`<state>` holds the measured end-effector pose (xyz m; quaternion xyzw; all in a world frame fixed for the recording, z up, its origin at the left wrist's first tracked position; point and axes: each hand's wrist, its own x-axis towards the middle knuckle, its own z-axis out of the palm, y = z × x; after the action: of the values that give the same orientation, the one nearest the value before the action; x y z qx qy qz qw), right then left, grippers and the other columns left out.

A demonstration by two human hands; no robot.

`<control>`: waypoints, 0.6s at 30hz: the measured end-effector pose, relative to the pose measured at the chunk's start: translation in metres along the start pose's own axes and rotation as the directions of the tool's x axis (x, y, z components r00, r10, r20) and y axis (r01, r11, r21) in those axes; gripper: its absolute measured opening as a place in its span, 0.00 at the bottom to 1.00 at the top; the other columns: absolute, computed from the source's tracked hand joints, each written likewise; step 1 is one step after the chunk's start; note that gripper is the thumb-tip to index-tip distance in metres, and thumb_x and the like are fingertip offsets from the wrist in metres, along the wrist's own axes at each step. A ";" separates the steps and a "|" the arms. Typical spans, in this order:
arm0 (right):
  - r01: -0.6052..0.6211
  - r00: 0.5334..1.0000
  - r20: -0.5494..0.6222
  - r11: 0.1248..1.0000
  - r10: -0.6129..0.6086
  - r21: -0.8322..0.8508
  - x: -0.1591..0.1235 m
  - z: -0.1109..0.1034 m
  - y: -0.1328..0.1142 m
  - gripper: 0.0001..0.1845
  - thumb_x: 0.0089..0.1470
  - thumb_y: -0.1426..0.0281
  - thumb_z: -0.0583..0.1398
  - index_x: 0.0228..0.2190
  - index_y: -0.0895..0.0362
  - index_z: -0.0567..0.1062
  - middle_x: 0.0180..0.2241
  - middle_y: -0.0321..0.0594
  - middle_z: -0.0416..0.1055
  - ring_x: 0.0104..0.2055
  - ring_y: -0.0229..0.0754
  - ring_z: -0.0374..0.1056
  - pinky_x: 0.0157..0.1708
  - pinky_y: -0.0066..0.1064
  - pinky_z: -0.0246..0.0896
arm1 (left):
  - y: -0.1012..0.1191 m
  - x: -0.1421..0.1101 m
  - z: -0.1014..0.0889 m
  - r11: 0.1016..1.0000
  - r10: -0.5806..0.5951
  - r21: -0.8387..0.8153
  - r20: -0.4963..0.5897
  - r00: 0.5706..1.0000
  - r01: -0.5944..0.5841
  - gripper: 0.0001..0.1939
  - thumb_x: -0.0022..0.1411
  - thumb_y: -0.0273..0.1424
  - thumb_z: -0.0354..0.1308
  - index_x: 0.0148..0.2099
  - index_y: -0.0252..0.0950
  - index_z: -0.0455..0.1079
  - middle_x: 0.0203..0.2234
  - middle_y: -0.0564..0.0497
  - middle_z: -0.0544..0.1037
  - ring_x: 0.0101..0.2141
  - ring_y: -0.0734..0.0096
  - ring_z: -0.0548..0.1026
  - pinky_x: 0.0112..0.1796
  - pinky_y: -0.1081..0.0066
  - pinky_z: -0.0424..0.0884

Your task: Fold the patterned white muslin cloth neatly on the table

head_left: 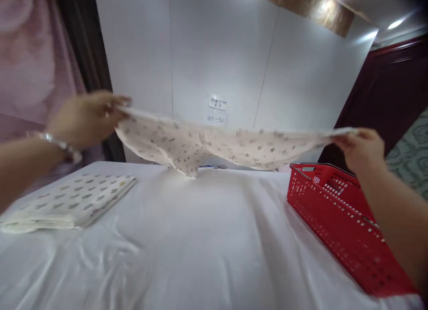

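Note:
A thin white cloth (214,142) with small dark spots is stretched in the air above the far side of the table, blurred by motion. My left hand (88,118), with a bracelet at the wrist, pinches its left corner. At the opposite end, my right hand (363,149) grips the right corner, above the red basket. The cloth sags between the hands, and one part hangs down in a point near the tabletop.
A folded white cloth with grey cloud-like shapes (76,194) lies on the left of the white-covered table (200,238). On the right stands a red perforated basket (341,229). Behind rises a pale wall panel (220,55) bearing paper labels (217,102); a pink curtain (30,55) hangs left.

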<state>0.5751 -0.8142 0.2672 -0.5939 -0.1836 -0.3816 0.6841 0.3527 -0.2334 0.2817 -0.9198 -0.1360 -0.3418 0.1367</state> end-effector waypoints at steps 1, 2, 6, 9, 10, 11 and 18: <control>-0.069 0.998 0.006 0.997 0.069 -0.025 -0.026 -0.015 0.015 0.14 0.40 0.74 0.60 0.33 0.67 0.67 0.32 0.48 0.72 0.31 0.36 0.70 0.35 0.35 0.57 | 0.004 -0.028 0.016 0.993 -0.013 -0.118 0.026 1.000 0.016 0.35 0.63 0.44 0.25 0.59 0.23 0.54 0.41 0.53 0.72 0.40 0.74 0.70 0.42 0.72 0.63; -0.155 0.988 -0.004 0.985 0.155 -0.072 -0.051 -0.029 0.030 0.12 0.39 0.73 0.62 0.29 0.64 0.68 0.28 0.42 0.71 0.29 0.36 0.69 0.36 0.35 0.59 | 0.008 -0.056 0.033 0.978 0.003 -0.209 0.091 0.996 0.016 0.35 0.61 0.48 0.29 0.57 0.29 0.58 0.38 0.54 0.75 0.37 0.75 0.72 0.40 0.72 0.65; -0.320 0.911 0.122 0.863 0.393 -0.391 -0.141 -0.077 0.085 0.11 0.34 0.67 0.63 0.23 0.58 0.70 0.22 0.36 0.69 0.26 0.37 0.65 0.33 0.31 0.60 | 0.028 -0.161 0.103 0.898 0.271 -0.435 0.430 0.861 -0.065 0.24 0.59 0.45 0.42 0.54 0.43 0.64 0.46 0.54 0.74 0.43 0.66 0.73 0.43 0.70 0.67; -0.292 0.841 0.245 0.786 0.483 -0.546 -0.195 -0.096 0.110 0.11 0.33 0.62 0.61 0.21 0.56 0.70 0.21 0.35 0.68 0.27 0.40 0.64 0.29 0.30 0.60 | 0.042 -0.221 0.138 0.881 0.345 -0.468 0.539 0.768 -0.068 0.20 0.59 0.38 0.43 0.50 0.41 0.67 0.44 0.49 0.75 0.41 0.62 0.74 0.41 0.69 0.67; -0.278 0.816 0.281 0.770 0.505 -0.575 -0.209 -0.101 0.114 0.11 0.34 0.61 0.60 0.20 0.56 0.69 0.21 0.34 0.67 0.26 0.40 0.63 0.29 0.30 0.60 | 0.045 -0.234 0.144 0.880 0.361 -0.468 0.544 0.758 -0.083 0.18 0.60 0.37 0.43 0.47 0.41 0.68 0.41 0.49 0.76 0.39 0.62 0.75 0.39 0.70 0.67; -0.265 0.798 0.307 0.759 0.519 -0.595 -0.221 -0.107 0.116 0.11 0.34 0.61 0.59 0.20 0.56 0.69 0.20 0.34 0.67 0.27 0.40 0.63 0.29 0.30 0.60 | 0.047 -0.244 0.147 0.890 0.358 -0.447 0.555 0.751 -0.093 0.16 0.60 0.35 0.42 0.42 0.40 0.69 0.37 0.49 0.77 0.36 0.63 0.75 0.36 0.70 0.67; -0.306 0.751 0.246 0.654 0.612 -0.692 -0.253 -0.172 0.101 0.13 0.36 0.57 0.58 0.20 0.53 0.71 0.23 0.36 0.69 0.29 0.44 0.66 0.31 0.31 0.63 | 0.045 -0.260 0.123 0.879 0.370 -0.447 0.419 0.830 -0.166 0.16 0.62 0.37 0.42 0.28 0.39 0.66 0.26 0.51 0.73 0.30 0.66 0.71 0.34 0.67 0.65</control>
<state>0.4527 -0.9011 -0.0178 -0.8810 -0.0444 -0.0749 0.4651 0.2512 -0.2737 0.0121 -0.9940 0.0381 -0.0934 -0.0418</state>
